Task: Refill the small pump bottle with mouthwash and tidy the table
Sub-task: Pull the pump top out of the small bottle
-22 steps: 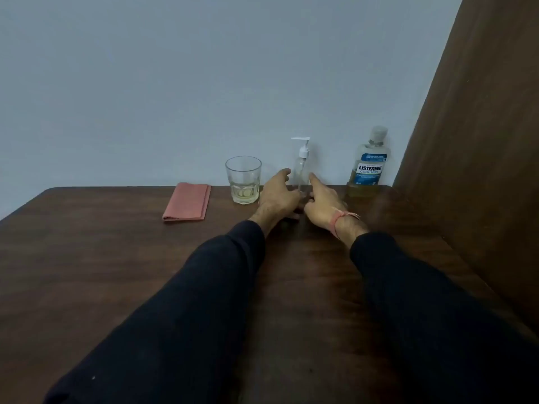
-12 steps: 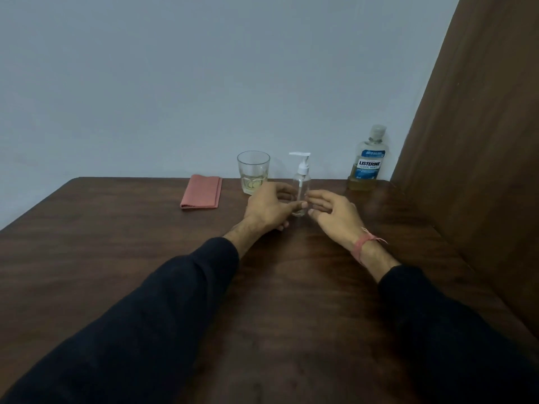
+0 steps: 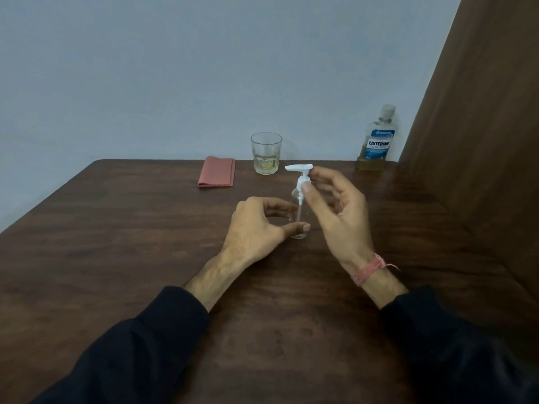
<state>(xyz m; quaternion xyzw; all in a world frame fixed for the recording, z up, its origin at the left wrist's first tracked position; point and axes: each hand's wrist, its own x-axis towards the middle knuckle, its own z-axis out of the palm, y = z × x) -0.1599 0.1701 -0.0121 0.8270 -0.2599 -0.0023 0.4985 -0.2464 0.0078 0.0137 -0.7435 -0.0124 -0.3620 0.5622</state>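
A small clear pump bottle (image 3: 298, 217) with a white pump head (image 3: 300, 170) stands upright near the middle of the brown table (image 3: 116, 243). My left hand (image 3: 259, 225) wraps around the bottle's lower body, thumb in front. My right hand (image 3: 335, 211) pinches the white pump collar between thumb and fingers. A Listerine mouthwash bottle (image 3: 377, 141), capped and partly full of amber liquid, stands at the back right by the wall. A clear glass (image 3: 266, 153) with a little yellowish liquid stands at the back, behind the pump bottle.
A folded pink cloth (image 3: 217, 175) lies at the back, left of the glass. A brown wooden panel (image 3: 481, 126) rises along the table's right side. A pale wall closes the far edge.
The pump bottle has been drawn from the back of the table toward me by my left hand. My right hand has risen from beside it to grip the pump collar.
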